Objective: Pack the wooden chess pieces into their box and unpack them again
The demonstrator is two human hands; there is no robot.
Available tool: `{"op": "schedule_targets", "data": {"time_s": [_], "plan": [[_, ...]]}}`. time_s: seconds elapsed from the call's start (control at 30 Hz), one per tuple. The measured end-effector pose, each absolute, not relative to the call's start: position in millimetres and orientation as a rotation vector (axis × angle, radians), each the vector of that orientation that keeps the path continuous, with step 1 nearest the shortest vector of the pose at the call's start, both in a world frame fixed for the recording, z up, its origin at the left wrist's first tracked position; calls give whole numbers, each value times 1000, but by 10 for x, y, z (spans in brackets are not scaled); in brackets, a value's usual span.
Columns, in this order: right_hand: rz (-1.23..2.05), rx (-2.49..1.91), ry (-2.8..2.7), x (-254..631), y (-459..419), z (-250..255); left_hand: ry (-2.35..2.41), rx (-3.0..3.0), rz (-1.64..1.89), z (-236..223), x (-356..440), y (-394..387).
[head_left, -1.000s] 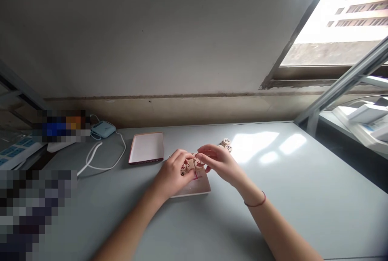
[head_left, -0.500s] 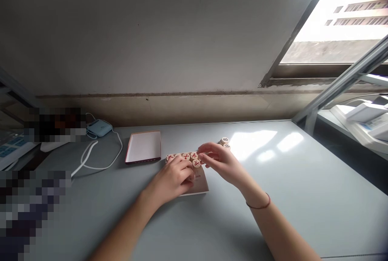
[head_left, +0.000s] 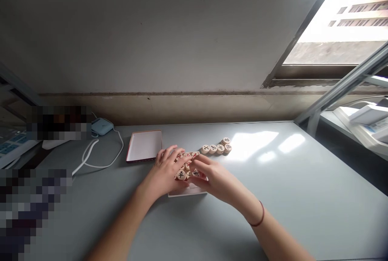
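Observation:
An open shallow box (head_left: 188, 194) lies on the table with round Chinese chess pieces (head_left: 181, 175) set in rows in it. The far rows have red characters and the near row has black ones. My left hand (head_left: 165, 172) spreads its fingers over the box's left side, resting on the pieces and the edge. At the right side my right hand (head_left: 216, 178) curls its thumb and forefinger around a black-lettered piece (head_left: 196, 173). Part of the box and several pieces are hidden under both hands. More black-lettered pieces (head_left: 213, 149) stand in a line behind the box.
Left of the box lies its red-edged lid (head_left: 144, 146), white inside up. A light blue device (head_left: 102, 126) with a white cable (head_left: 87, 155) is at the back left. Sunlight falls on the grey table (head_left: 273, 188). A metal frame (head_left: 342, 79) stands at the right.
My left hand has spread and shifted left. My right hand has come nearer over the box, uncovering the line of pieces behind it. Black-lettered pieces now show in the near row.

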State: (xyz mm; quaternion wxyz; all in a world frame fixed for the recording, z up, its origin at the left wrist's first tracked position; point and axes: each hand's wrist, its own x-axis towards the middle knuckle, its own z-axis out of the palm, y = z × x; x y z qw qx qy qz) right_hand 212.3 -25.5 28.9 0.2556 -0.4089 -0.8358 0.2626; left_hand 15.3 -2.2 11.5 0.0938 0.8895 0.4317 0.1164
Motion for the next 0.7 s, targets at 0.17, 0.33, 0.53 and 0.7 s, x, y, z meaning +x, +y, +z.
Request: {"op": "schedule_targets", "data": {"time_s": [0.17, 0.33, 0.53, 0.7], "plan": [[533, -1087, -2424, 2045, -262, 151, 1329, 2597, 244, 104, 156, -13], [444, -1166, -2479, 2057, -244, 91, 1309, 2555, 220, 77, 146, 4], [465, -1105, -2466, 2037, -241, 99, 1298, 2545, 256, 46, 143, 7], [496, -1135, -2471, 2008, -247, 113, 1283, 2536, 274, 52, 146, 6]]}}
